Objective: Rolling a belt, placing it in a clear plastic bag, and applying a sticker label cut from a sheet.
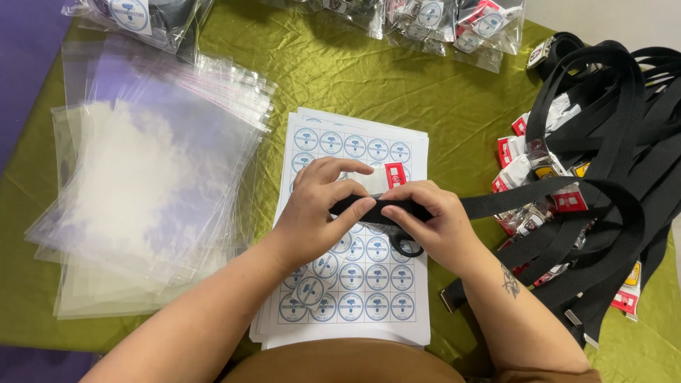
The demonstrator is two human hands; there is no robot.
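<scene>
I am looking straight down from the head camera at a table draped in an olive-green cloth (425,92). My left hand (319,206) and right hand (433,216) meet over the middle of the cloth, both closed around a black webbing belt (383,208). The left thumb and fingers pinch its free end; the right fingers curl over the strap just beside them, and a short black loop hangs below the right palm. From the right hand the belt runs out toward the right edge, into a large tangled pile of black belts (610,142) with red-and-white buckle tags (567,201) showing among them.

Directly under both hands lies a stack of white sticker sheets (369,284), printed with rows of round blue-and-white stickers. One loose round sticker (310,290) rests on the sheet close to my left wrist. A small red-and-white tag (394,174) shows just above the hands, partly hidden by the fingers.

Toward the left edge sits a fanned heap of clear plastic bags (149,184), overlapping the cloth and lying just beside the sticker sheets. Along the far edge lie packed bags (440,18) with round stickers on them, and another packed bag (142,18) sits at the far left corner.
</scene>
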